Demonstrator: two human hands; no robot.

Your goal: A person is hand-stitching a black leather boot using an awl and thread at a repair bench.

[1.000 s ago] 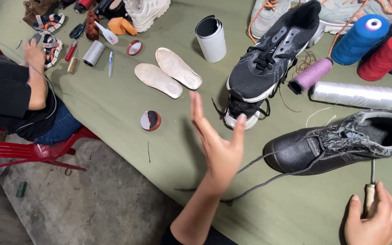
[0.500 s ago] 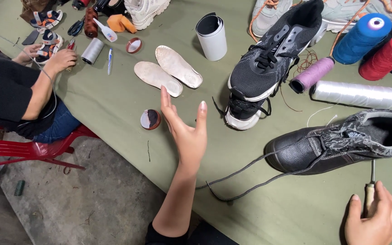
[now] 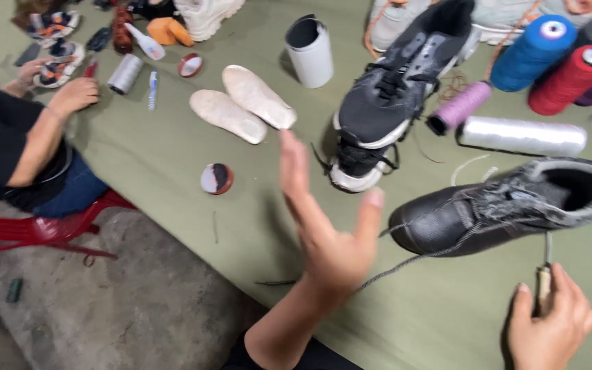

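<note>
The left hand (image 3: 327,233) is hovering above the green table (image 3: 173,164) with fingers spread and palm open — it is grasping nothing. It is sitting just left of the black leather shoe (image 3: 501,209), which is lying on its side on the table with the toe pointing toward that hand. A dark lace (image 3: 419,257) is trailing from the shoe past the left hand's wrist.

The right hand (image 3: 549,329) is clenching around the wooden handle of an awl (image 3: 545,270); the metal shaft is pointing up and reaching the underside of the shoe near its heel.

Beyond the shoe, a white thread spool (image 3: 522,136) is lying flat, with a purple spool (image 3: 459,107), a blue spool (image 3: 532,51) and a red spool (image 3: 570,79) near it. A black sneaker (image 3: 392,96) is resting behind the left hand. Two pale insoles (image 3: 241,106) are lying side by side further left, a grey cup (image 3: 310,51) is standing behind them, and a small round tin (image 3: 216,178) is sitting nearer the table edge.

At the far left, another person in a black top is sitting on a red chair (image 3: 35,229) — that person's hand (image 3: 73,96) is resting on the table.
</note>
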